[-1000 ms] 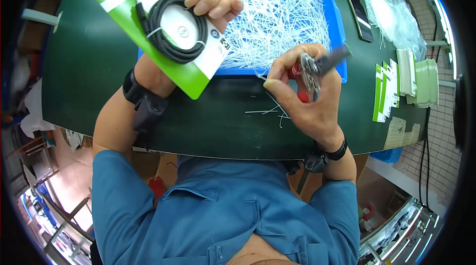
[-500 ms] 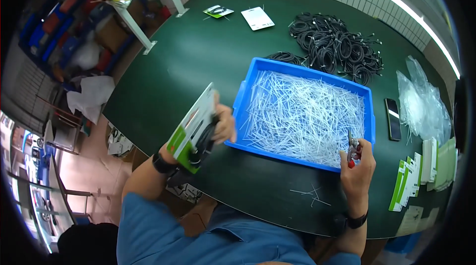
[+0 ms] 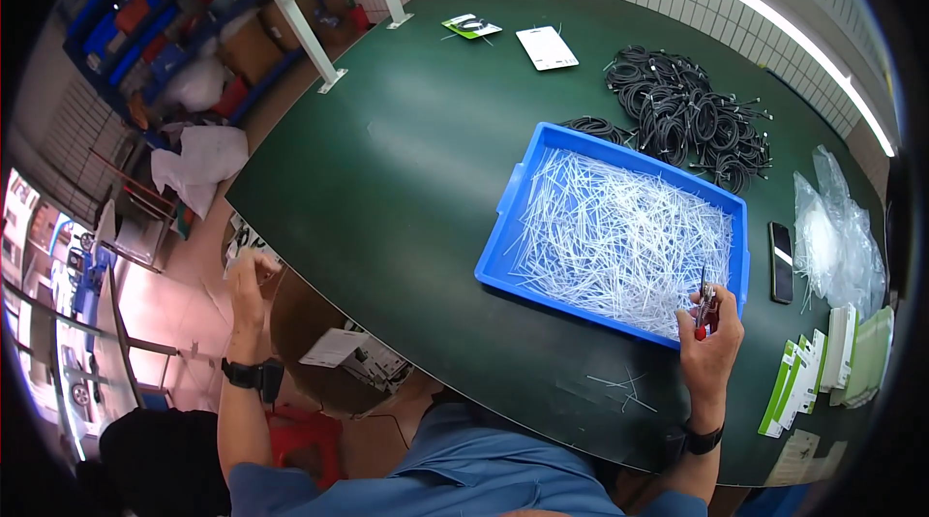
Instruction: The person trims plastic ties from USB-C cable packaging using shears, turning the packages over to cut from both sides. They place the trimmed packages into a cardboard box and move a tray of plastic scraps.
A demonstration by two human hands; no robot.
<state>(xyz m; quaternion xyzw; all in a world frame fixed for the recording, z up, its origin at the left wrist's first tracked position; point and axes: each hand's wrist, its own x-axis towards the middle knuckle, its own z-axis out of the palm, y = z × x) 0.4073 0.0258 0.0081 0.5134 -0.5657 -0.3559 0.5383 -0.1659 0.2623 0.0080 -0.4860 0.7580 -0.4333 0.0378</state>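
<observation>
My right hand [image 3: 711,348] is closed around small cutting pliers [image 3: 704,316] with red on the handles, their tip pointing away over the near right corner of a blue tray [image 3: 503,270]. White plastic ties [image 3: 619,236] fill that tray in a loose heap. Off the table's left edge, my left hand [image 3: 250,287] reaches out low with its fingers apart, beside a carton of packed cards [image 3: 250,238]; no card shows in its grasp. Several cut tie pieces [image 3: 624,387] lie on the green table [image 3: 387,178] left of my right wrist.
Coiled black cables [image 3: 687,110] are heaped behind the tray. To its right are a phone [image 3: 780,262], a clear plastic bag [image 3: 837,227] and green-white cards [image 3: 798,372]. Two cards [image 3: 547,48] lie at the back. Below the near edge stands a box of packs [image 3: 377,367].
My left hand has swung left and down past the table edge; the carded cable it held is gone from it. My right hand keeps the pliers by the tray corner. The view has shifted left.
</observation>
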